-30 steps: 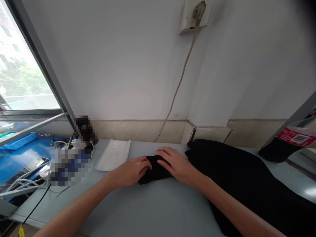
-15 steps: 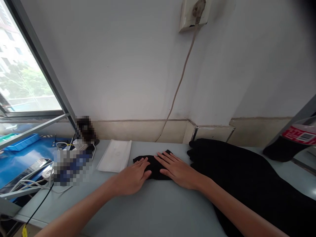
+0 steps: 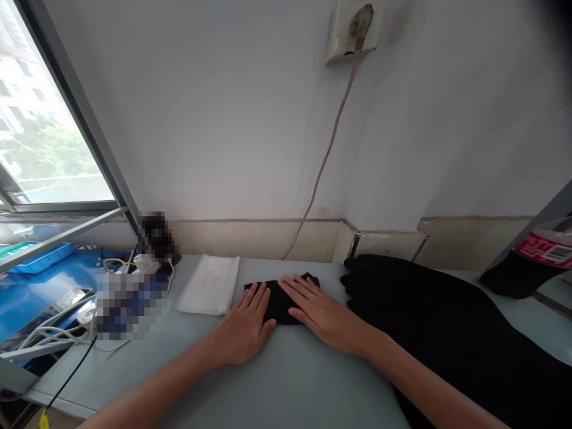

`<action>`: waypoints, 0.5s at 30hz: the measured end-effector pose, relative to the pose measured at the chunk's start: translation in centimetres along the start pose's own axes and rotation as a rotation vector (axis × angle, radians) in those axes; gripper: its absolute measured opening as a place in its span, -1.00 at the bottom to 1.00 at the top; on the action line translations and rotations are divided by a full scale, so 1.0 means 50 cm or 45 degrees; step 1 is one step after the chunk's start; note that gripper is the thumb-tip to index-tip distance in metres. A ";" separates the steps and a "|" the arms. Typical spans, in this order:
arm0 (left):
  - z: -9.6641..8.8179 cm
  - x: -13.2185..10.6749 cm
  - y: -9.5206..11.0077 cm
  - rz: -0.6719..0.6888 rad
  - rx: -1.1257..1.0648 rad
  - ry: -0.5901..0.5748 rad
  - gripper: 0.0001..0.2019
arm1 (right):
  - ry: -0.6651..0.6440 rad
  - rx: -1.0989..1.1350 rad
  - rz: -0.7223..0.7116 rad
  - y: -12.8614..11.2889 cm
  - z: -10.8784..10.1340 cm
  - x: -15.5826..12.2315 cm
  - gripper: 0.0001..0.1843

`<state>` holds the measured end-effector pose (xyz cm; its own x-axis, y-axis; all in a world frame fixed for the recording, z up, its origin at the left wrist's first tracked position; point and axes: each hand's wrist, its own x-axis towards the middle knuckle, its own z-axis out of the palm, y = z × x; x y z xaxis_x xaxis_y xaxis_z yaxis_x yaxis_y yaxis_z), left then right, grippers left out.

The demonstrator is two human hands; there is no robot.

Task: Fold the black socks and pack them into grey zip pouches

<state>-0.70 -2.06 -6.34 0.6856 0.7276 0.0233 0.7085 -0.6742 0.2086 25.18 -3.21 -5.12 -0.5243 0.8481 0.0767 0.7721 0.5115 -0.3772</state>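
Note:
A small piece of folded black cloth [image 3: 280, 307] lies flat on the grey table [image 3: 277, 387]. My left hand [image 3: 245, 328] rests palm down on its left end, fingers stretched out. Over its right part lies my right hand [image 3: 315, 313], also flat with the fingers extended. Both palms hide much of the cloth, so its exact kind cannot be made out. Left of it is a flat white packet [image 3: 209, 285]. A larger spread of black fabric [image 3: 429, 316] covers the table's right side, partly beneath my right forearm.
A bottle of dark drink [image 3: 527, 265] with a red label stands at the far right. White cables [image 3: 58, 328] and blurred items crowd the left, near a blue tray [image 3: 42, 259]. A beige cord [image 3: 328, 149] hangs from a wall socket [image 3: 353, 30].
My left hand has turned so its fingers point more away from me, lying flatter on the cloth. The right hand stays nearly in place. The view has shifted slightly.

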 end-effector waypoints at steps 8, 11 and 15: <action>-0.006 0.003 -0.004 -0.025 -0.034 0.036 -0.35 | -0.125 0.003 0.164 0.033 -0.001 -0.012 -0.17; -0.003 0.007 -0.004 -0.042 -0.035 0.049 -0.35 | -0.011 -0.165 0.253 0.056 0.007 -0.010 -0.10; 0.002 0.009 -0.001 -0.040 -0.029 0.086 -0.37 | 0.206 -0.327 0.255 0.047 0.005 -0.002 -0.15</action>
<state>-0.41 -1.74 -6.42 0.6494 0.7560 0.0823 0.7252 -0.6482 0.2321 26.96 -2.13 -6.23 -0.3059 0.9354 0.1776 0.9295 0.3338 -0.1572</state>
